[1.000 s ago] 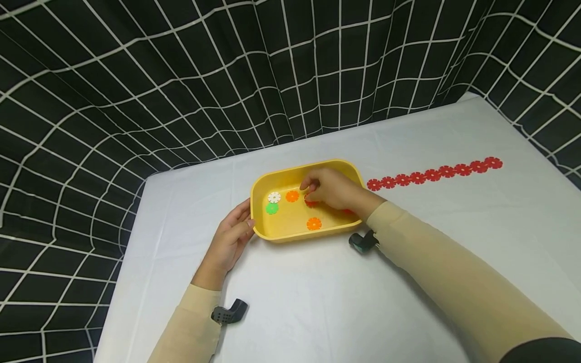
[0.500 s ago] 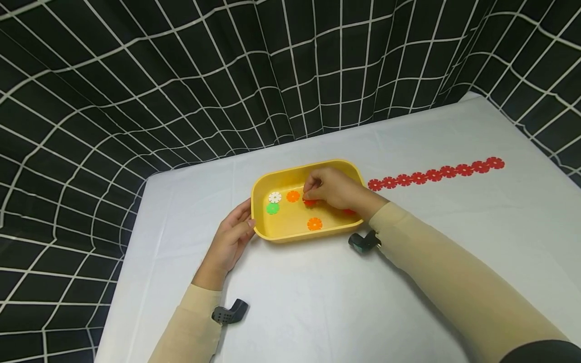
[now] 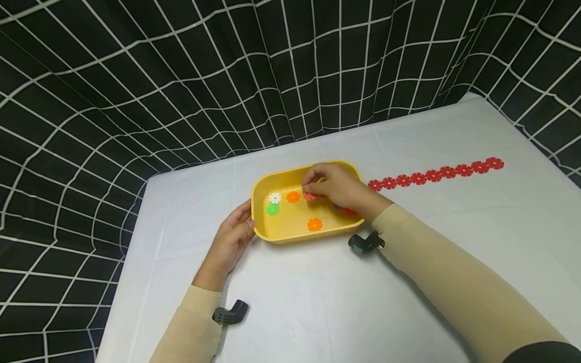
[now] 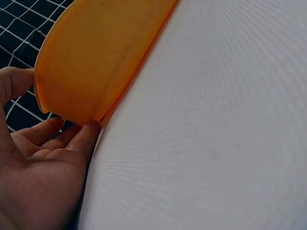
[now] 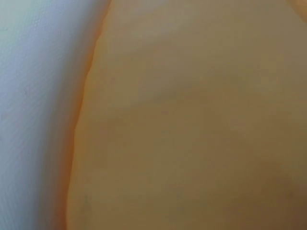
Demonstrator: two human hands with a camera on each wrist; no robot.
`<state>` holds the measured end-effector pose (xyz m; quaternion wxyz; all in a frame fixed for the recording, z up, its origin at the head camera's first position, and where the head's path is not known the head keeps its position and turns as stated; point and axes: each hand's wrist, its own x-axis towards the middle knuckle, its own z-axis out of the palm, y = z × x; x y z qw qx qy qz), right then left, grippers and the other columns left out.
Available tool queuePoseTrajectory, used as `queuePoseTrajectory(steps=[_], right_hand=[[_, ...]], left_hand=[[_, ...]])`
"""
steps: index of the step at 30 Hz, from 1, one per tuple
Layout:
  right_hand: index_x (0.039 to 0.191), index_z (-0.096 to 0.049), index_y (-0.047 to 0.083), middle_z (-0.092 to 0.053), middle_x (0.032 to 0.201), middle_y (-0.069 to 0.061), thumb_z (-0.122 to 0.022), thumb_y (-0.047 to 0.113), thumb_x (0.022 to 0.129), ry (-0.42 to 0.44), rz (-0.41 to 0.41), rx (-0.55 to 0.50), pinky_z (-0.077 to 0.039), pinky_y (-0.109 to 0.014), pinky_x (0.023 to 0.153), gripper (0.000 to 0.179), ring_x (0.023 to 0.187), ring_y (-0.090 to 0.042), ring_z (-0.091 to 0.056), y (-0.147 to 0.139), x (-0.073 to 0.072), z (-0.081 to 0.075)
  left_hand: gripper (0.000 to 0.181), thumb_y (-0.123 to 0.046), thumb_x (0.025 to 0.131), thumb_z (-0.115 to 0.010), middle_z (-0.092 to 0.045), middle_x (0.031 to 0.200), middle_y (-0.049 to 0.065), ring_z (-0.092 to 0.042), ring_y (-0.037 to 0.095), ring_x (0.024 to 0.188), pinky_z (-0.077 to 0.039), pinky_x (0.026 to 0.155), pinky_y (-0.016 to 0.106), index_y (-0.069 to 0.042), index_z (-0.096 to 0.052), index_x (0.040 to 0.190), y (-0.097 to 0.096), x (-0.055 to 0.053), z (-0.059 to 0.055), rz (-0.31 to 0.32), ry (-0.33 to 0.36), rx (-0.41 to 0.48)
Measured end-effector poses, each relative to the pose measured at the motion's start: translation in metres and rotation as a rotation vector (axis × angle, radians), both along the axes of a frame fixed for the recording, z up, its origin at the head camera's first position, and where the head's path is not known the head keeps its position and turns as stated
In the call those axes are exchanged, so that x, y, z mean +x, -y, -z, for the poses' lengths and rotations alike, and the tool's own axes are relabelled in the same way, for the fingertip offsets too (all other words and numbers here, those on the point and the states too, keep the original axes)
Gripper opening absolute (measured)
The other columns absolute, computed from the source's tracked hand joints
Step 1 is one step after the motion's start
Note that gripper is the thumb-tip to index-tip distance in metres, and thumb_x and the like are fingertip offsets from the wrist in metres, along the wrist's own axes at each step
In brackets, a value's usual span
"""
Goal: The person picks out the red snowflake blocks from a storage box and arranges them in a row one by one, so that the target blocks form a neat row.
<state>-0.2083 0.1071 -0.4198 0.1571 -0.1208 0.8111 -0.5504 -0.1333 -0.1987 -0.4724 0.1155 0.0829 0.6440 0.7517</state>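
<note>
My right hand (image 3: 338, 187) reaches into a yellow plastic tray (image 3: 290, 218) and pinches a red snowflake disc (image 3: 309, 196) between thumb and forefinger, low over the tray floor. My left hand (image 3: 232, 236) holds the tray's left end. In the left wrist view, that hand's thumb is at the tray's rim (image 4: 40, 91) and its fingers curl against the lower edge. Beside the pinched disc lies an orange disc (image 3: 293, 197), with a white disc (image 3: 275, 198) and a green disc (image 3: 273, 209) further left. The tray wall (image 5: 182, 143) fills most of the right wrist view, blurred.
Another orange disc (image 3: 314, 225) lies near the tray's front wall. A red disc (image 3: 350, 212) and a blue disc (image 3: 337, 206) are partly hidden by my right wrist. Right of the tray, a row of linked red discs (image 3: 433, 175) stretches across the white tablecloth (image 3: 290, 302). A black grid curtain (image 3: 227, 75) stands behind.
My right thumb and forefinger have closed on the red disc and raised and tipped it slightly. The blue disc has come into sight beside the wrist. My left hand stays put.
</note>
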Motion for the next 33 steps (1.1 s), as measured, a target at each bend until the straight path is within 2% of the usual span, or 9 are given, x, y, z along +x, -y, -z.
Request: queuePoseTrajectory(steps=[9, 14, 17, 23, 29, 33], right_hand=[[0.119, -0.069, 0.006, -0.066, 0.106, -0.016, -0.074, 0.014, 0.106, 0.046, 0.053, -0.095, -0.063, -0.04, 0.073, 0.016, 0.089, -0.041, -0.073, 0.0, 0.001, -0.007], [0.122, -0.069, 0.004, -0.065, 0.113, -0.017, -0.074, 0.011, 0.105, 0.063, 0.07, -0.141, -0.065, -0.044, 0.089, 0.019, 0.096, -0.041, -0.073, -0.001, 0.002, -0.011], [0.125, -0.068, 0.003, -0.064, 0.116, -0.018, -0.073, 0.006, 0.105, 0.049, 0.056, -0.163, -0.064, -0.048, 0.094, 0.02, 0.1, -0.039, -0.074, -0.003, 0.004, -0.015], [0.128, -0.066, 0.004, -0.065, 0.117, -0.018, -0.07, 0.004, 0.106, -0.003, 0.038, -0.175, -0.064, -0.042, 0.093, 0.023, 0.1, -0.03, -0.075, -0.013, 0.008, -0.024], [0.126, -0.063, 0.005, -0.064, 0.117, -0.018, -0.071, 0.008, 0.107, -0.036, 0.061, -0.161, -0.064, -0.042, 0.093, 0.021, 0.103, -0.033, -0.074, -0.03, 0.012, -0.028], [0.126, -0.063, 0.005, -0.063, 0.119, -0.017, -0.07, 0.011, 0.108, -0.046, 0.088, -0.137, -0.063, -0.045, 0.096, 0.02, 0.104, -0.03, -0.074, -0.044, 0.017, -0.03]], left_hand=[[0.063, 0.0, 0.106, -0.052, -0.04, 0.17, 0.015, -0.04, 0.029, 0.155, -0.044, 0.118, 0.037, 0.002, -0.036, 0.166, 0.001, 0.0, 0.002, -0.005, -0.001, -0.004], [0.063, -0.001, 0.106, -0.053, -0.041, 0.169, 0.015, -0.041, 0.029, 0.154, -0.044, 0.118, 0.038, 0.002, -0.037, 0.166, 0.0, 0.0, 0.001, -0.003, -0.002, 0.003], [0.063, -0.001, 0.106, -0.053, -0.04, 0.169, 0.015, -0.041, 0.03, 0.154, -0.045, 0.118, 0.038, 0.003, -0.036, 0.167, 0.0, 0.001, 0.0, 0.001, -0.005, 0.007], [0.064, 0.0, 0.105, -0.053, -0.04, 0.17, 0.016, -0.041, 0.03, 0.154, -0.045, 0.118, 0.038, 0.003, -0.036, 0.167, 0.0, 0.001, 0.0, 0.004, -0.007, 0.01], [0.063, 0.0, 0.105, -0.053, -0.041, 0.169, 0.015, -0.041, 0.029, 0.154, -0.044, 0.118, 0.038, 0.003, -0.037, 0.166, -0.001, 0.001, 0.0, -0.002, -0.003, 0.004], [0.062, 0.002, 0.106, -0.052, -0.041, 0.169, 0.015, -0.041, 0.029, 0.154, -0.044, 0.118, 0.038, 0.003, -0.037, 0.166, -0.001, 0.0, 0.001, -0.005, -0.002, 0.009]])
